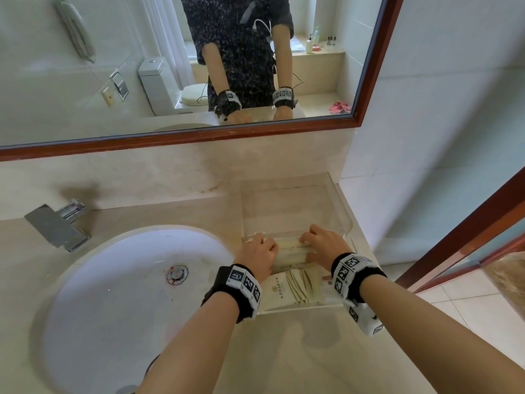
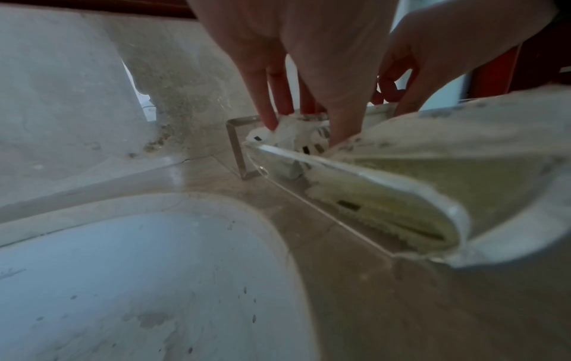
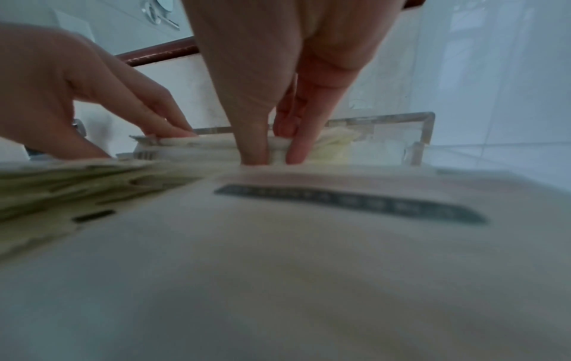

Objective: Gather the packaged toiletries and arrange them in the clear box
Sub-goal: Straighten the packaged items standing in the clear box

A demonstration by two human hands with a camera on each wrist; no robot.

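The clear box (image 1: 338, 203) stands on the counter to the right of the basin. In its middle a stack of thin white and cream toiletry packets (image 1: 289, 251) stands on edge. My left hand (image 1: 257, 248) pinches the stack's left end, thumb near and fingers far (image 2: 306, 132). At the other end my right hand (image 1: 321, 240) pinches it the same way (image 3: 275, 153). A larger flat packet with a gold leaf print (image 1: 289, 288) lies in the near end of the box, under my wrists. The box's corner (image 2: 235, 146) and far wall (image 3: 426, 132) show beyond the fingers.
A white basin (image 1: 113, 280) with a chrome tap (image 1: 56, 226) fills the counter's left side. The tiled wall and a mirror (image 1: 170, 66) rise right behind the box. A tiled side wall and a red-brown door frame (image 1: 468, 231) stand to the right.
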